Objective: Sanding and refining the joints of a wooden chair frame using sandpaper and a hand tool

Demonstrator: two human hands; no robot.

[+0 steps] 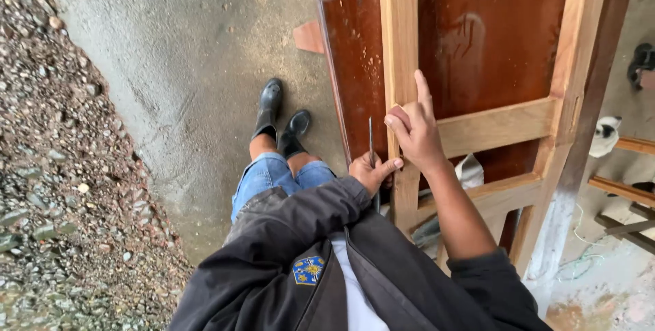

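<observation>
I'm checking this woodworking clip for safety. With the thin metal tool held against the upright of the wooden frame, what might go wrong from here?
1. The thin metal tool in the left hand sits close to the right hand on the wooden frame; a slip could nick fingers.
2. The frame is steadied by hand only, so it may shift.
3. Bare knees lie below the tool, exposed if it drops.

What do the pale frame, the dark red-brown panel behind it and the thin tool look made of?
Pale frame: bare, unfinished wood, grain visible. Dark red-brown panel: probably varnished wood or board, glossy, scuffed. Thin tool in the left hand: seemingly grey metal.
</observation>
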